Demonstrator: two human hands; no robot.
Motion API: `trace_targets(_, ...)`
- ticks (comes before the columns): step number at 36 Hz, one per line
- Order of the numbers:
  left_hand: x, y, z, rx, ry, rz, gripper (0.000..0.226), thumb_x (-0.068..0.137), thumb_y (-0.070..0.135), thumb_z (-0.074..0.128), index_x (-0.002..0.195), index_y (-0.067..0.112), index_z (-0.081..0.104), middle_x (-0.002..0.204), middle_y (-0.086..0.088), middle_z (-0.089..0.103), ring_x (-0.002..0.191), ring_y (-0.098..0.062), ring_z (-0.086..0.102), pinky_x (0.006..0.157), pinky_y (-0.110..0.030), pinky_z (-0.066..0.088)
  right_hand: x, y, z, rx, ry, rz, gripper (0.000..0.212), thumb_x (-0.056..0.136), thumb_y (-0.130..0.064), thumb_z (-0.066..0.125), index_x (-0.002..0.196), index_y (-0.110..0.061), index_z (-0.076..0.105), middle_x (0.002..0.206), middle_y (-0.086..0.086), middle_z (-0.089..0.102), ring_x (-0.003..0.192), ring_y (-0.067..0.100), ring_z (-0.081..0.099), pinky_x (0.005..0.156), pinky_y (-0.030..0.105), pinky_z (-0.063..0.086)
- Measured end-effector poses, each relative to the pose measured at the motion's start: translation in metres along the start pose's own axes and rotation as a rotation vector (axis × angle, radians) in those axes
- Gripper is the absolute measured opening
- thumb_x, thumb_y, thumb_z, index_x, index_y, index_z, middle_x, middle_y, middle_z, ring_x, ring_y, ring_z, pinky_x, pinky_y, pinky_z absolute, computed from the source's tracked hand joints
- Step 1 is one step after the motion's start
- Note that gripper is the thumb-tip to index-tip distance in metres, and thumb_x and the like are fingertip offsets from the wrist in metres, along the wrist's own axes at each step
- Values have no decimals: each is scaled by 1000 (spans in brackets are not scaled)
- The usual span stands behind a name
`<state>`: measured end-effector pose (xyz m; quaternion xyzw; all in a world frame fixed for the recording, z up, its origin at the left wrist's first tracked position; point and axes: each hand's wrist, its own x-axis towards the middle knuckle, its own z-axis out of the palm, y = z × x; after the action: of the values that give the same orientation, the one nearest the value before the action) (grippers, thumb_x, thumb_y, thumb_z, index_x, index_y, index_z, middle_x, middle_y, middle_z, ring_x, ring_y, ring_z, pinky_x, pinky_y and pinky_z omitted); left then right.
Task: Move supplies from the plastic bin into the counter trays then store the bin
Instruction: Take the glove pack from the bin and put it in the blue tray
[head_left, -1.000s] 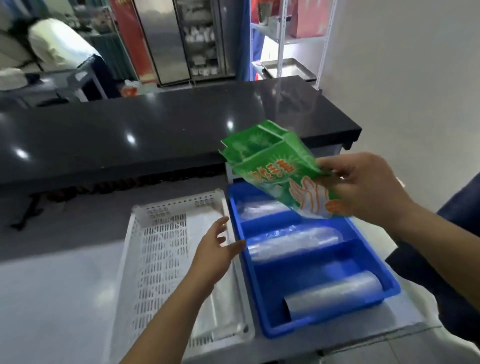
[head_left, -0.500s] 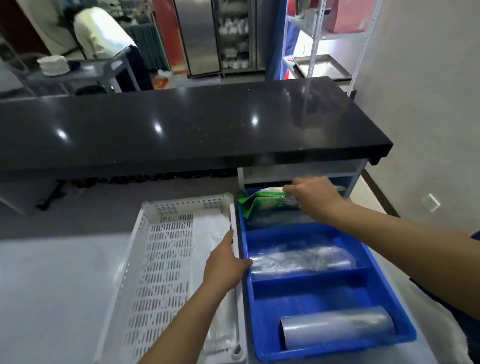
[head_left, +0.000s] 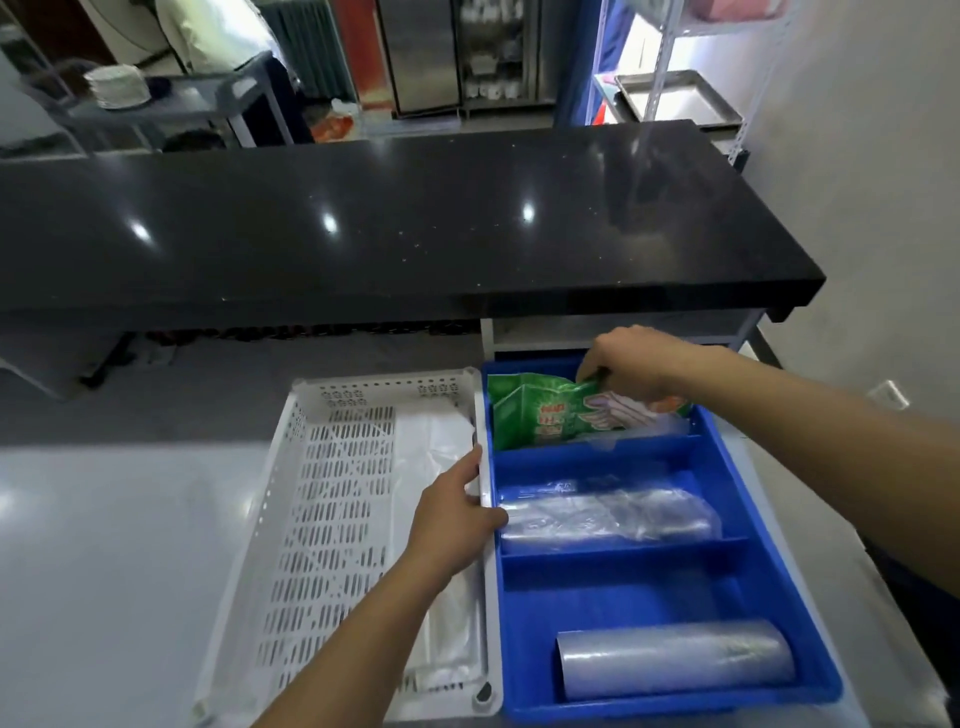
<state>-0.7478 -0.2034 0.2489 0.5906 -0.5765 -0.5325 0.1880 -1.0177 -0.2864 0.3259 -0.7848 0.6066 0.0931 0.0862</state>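
While our right hand (head_left: 631, 364) pinches the green packet (head_left: 550, 410) by its upper edge, we hold it down in the far compartment of the blue tray (head_left: 727, 467), likely so it sits flat above the clear bags there. Our left hand (head_left: 457, 512) grips the right rim of the white bin (head_left: 291, 499), thumb over the edge, probably steadying it beside the tray. White plastic bags (head_left: 436, 447) lie in the bin.

White bin (head_left: 332, 519): matt perforated plastic. Blue tray (head_left: 613, 577): smooth, glossy plastic w/ dividers. Green packet (head_left: 540, 410): shiny printed film. Rolls (head_left: 675, 657): clear, glossy plastic, approx. smooth. Black counter (head_left: 363, 228): polished, probably stone, speckled; lamps are reflected. Far tray (head_left: 675, 98): dull metal.
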Motion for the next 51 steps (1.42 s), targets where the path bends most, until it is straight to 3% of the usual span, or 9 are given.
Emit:
trace_targets(6,-1,0,2,-11,3,13,77,81,4,69,141,45,45,95,45,58,85,-3,73,75,-39,62,8,0,19,-16,161,138,54,90,-3,47,137,-28,51,124,10,65,102,32,62,73,36,46)
trace_targets(8,0,0,1,-22,7,17,79,81,3,69,143,44,43,95,46,56,84,-2,72,68,-32,61,6,-7,33,-55,272,190,59,88,-1,50,143,-23,42,130,11,58,112,34,55,88,45,43)
trace_targets(13,-2,1,2,-39,22,16,80,81,3,70,146,39,40,126,25,59,93,-9,72,70,-30,58,-6,-22,68,52,334,311,52,94,-28,51,144,-23,36,141,9,47,126,35,41,105,58,29)
trace_targets(20,1,-1,2,-34,42,10,83,78,5,72,146,41,41,132,23,56,93,-9,71,72,-34,59,-11,-24,95,256,209,332,62,95,-59,32,151,-33,19,161,5,22,147,36,11,115,63,10)
trace_targets(27,6,1,-1,-81,26,-6,83,78,2,73,143,42,43,106,35,51,72,11,67,54,-22,53,-50,-26,91,431,399,433,63,93,-56,44,151,-39,24,163,1,20,150,27,13,117,56,15)
trace_targets(32,9,0,-3,-102,17,8,82,79,2,72,145,41,42,126,20,54,72,1,70,55,-26,54,-128,-28,113,570,311,739,63,92,-36,54,150,-27,30,155,8,36,134,35,41,103,51,42)
trace_targets(37,14,3,-5,-93,22,5,83,79,1,72,147,38,41,131,18,52,81,-17,71,57,-30,55,-174,-46,132,826,392,845,61,91,-3,46,146,-28,39,140,9,56,112,35,58,85,39,45)
trace_targets(44,20,7,-6,-84,-3,13,81,79,0,69,146,37,42,142,15,50,84,-17,72,56,-29,56,-169,-44,130,930,492,909,69,86,7,41,145,-28,42,137,9,57,116,32,56,84,35,44)
trace_targets(51,21,7,-5,-89,8,-3,81,80,2,68,148,35,39,131,15,49,81,-12,69,49,-19,48,-169,-46,135,888,525,868,50,93,0,44,135,-27,48,103,-5,52,68,1,44,58,16,37)
